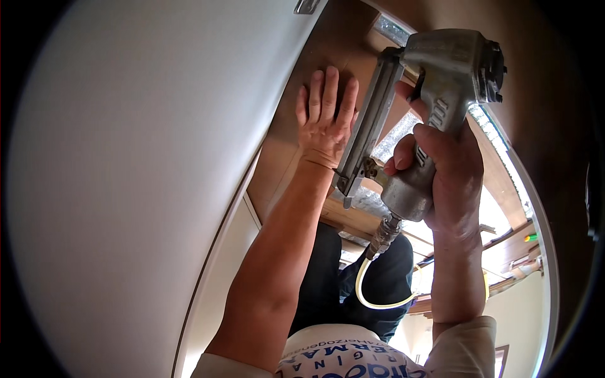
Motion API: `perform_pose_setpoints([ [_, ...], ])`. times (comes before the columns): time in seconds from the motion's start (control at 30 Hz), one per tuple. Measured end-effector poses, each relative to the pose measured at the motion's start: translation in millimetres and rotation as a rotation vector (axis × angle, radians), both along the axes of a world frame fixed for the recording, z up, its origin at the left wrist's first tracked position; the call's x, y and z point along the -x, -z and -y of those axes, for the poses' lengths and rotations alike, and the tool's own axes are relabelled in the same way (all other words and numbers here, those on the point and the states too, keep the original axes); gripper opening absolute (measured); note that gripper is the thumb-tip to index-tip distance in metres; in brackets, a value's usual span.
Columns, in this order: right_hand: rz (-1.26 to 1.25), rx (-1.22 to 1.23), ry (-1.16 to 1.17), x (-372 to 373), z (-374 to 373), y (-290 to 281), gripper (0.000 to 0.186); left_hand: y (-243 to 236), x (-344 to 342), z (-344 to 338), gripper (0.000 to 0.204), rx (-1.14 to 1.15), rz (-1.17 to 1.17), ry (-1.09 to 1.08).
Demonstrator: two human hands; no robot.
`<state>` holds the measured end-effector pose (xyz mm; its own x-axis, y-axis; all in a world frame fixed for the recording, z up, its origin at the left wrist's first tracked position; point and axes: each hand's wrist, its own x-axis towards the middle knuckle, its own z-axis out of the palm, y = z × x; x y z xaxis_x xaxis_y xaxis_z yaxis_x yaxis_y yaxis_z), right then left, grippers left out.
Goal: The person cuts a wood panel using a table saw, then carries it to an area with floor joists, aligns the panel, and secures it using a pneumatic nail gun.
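Observation:
My right hand [455, 160] grips the handle of a grey metal air nailer [444, 53], its index finger close to the trigger. The nailer's long magazine [372, 120] slants down beside my left hand. A pale yellow air hose [368, 296] runs from the fitting at the bottom of the handle and loops over my dark trousers. My left hand [325, 123] lies flat, fingers stretched forward, on a brown wooden board [280, 160]. The nailer's nose and the far end of the board are partly out of sight.
A large white panel [138, 164] fills the left side, with a small metal fitting [307, 6] at its upper edge. Silvery sheeting [394, 135] shows between wooden strips beneath the nailer. A small green and yellow object [531, 238] lies on boards at the right.

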<state>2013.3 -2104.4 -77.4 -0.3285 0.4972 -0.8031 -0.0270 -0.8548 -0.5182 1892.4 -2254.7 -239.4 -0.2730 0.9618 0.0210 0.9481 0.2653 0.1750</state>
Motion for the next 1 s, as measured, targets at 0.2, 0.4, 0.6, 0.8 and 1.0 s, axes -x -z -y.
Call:
perform_pose_setpoints([
  [0.2, 0.09, 0.046, -0.085, 12.0, -3.7, -9.5, 0.051, 3.0, 0.6, 2.7, 0.059, 0.042, 0.012, 0.026],
  [0.4, 0.202, -0.036, -0.244, -3.3, -5.9, -8.1, 0.044, -0.8, -0.7, 0.4, 0.058, 0.077, 0.116, 0.002],
  [0.6, 0.18, -0.01, -0.14, -25.4, -5.8, -14.1, 0.055, -8.0, -4.1, -0.3, 0.055, 0.074, 0.138, 0.022],
  [0.8, 0.274, 0.05, -0.211, -47.9, -6.9, -21.3, 0.056, -9.6, -8.2, 0.7, 0.053, 0.074, 0.108, 0.011],
  [1.0, 0.269, 0.028, -0.255, -67.3, -3.2, -17.8, 0.056, -7.5, -10.9, 0.7, 0.053, 0.038, 0.059, 0.033],
])
